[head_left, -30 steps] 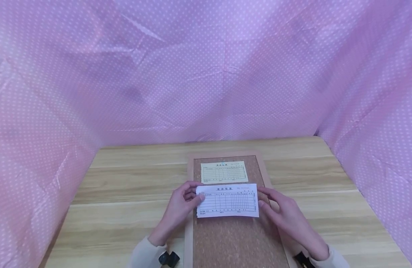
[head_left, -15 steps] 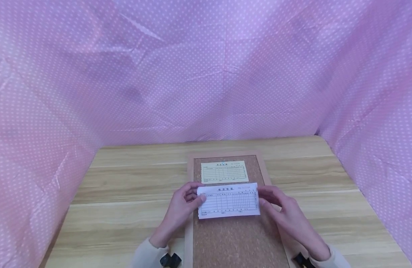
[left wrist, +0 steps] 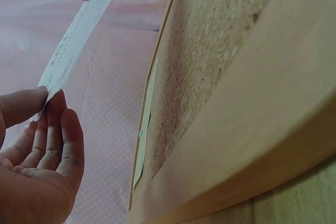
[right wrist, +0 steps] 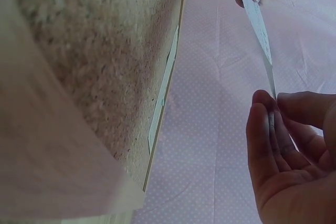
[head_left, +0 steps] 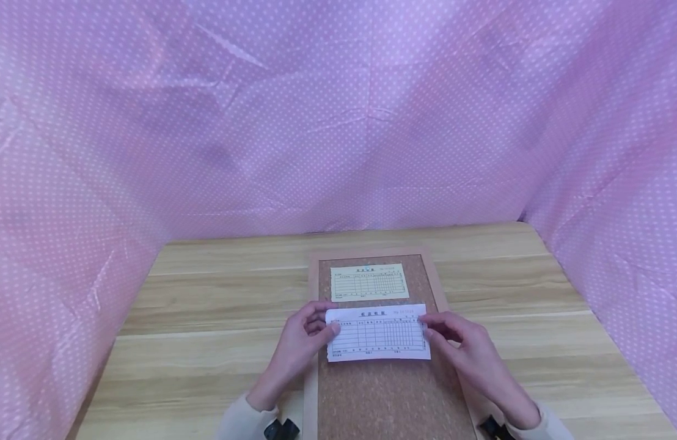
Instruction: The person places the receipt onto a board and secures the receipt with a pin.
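A white printed receipt slip [head_left: 377, 336] is held up by both hands over a wood-framed cork board [head_left: 393, 397]. My left hand [head_left: 300, 342] pinches its left edge between thumb and fingers; in the left wrist view the thumb [left wrist: 26, 103] lies on the printed face. At the other end, my right hand [head_left: 465, 342] pinches the right edge, fingertips together on it in the right wrist view [right wrist: 275, 100]. Both wrist views show the slip raised off the cork. Just beyond it, a pale yellow receipt slip [head_left: 368, 284] lies on the upper cork, a small light-blue pin [head_left: 366, 268] at its top edge.
The board lies lengthwise on a wood-grain table [head_left: 206, 318]. A pink dotted cloth [head_left: 338, 122] hangs behind the table and along both sides. Black wrist straps [head_left: 281, 429] show at the sleeves.
The white slip has shifted slightly right and toward me, tilting a little and levelling again. The right fingertips have moved further onto its right edge. The yellow slip stays put.
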### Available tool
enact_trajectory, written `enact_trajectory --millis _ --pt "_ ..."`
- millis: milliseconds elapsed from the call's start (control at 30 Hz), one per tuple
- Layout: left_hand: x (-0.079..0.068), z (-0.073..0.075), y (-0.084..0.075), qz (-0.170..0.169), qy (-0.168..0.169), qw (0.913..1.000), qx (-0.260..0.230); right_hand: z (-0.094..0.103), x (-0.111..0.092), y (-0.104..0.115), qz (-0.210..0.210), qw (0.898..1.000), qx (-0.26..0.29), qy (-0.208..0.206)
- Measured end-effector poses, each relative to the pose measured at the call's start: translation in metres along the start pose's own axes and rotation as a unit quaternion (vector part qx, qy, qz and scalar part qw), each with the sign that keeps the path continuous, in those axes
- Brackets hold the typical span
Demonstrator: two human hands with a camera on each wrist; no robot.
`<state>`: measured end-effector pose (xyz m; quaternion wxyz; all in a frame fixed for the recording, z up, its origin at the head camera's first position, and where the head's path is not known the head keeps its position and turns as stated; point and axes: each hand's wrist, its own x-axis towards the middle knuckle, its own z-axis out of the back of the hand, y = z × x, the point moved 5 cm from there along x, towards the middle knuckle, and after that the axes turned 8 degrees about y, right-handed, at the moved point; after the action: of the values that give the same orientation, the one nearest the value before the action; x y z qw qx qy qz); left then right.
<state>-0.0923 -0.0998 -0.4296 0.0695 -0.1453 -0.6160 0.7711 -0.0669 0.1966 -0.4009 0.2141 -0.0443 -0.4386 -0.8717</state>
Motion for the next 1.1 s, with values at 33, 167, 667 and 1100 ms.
enact_trajectory --millis 33,167,667,1100 --pt "0.0 0.0 0.0 -0.002 -0.001 1.0 0.0 0.0 0.0 0.0 -0.003 1.0 0.001 -0.001" --pt "-0.002 -0.001 -0.002 -0.01 -0.006 0.9999 -0.005 -0.001 -0.001 0.0 -0.013 1.0 0.003 -0.002" --pt "-0.01 0.001 -0.003 -0.051 -0.032 0.9981 0.006 -0.002 -0.003 -0.001 -0.029 1.0 0.009 -0.003" --pt "-0.011 0.0 -0.002 -0.053 -0.034 0.9977 0.023 -0.004 -0.004 -0.006 -0.05 0.999 0.01 0.011"
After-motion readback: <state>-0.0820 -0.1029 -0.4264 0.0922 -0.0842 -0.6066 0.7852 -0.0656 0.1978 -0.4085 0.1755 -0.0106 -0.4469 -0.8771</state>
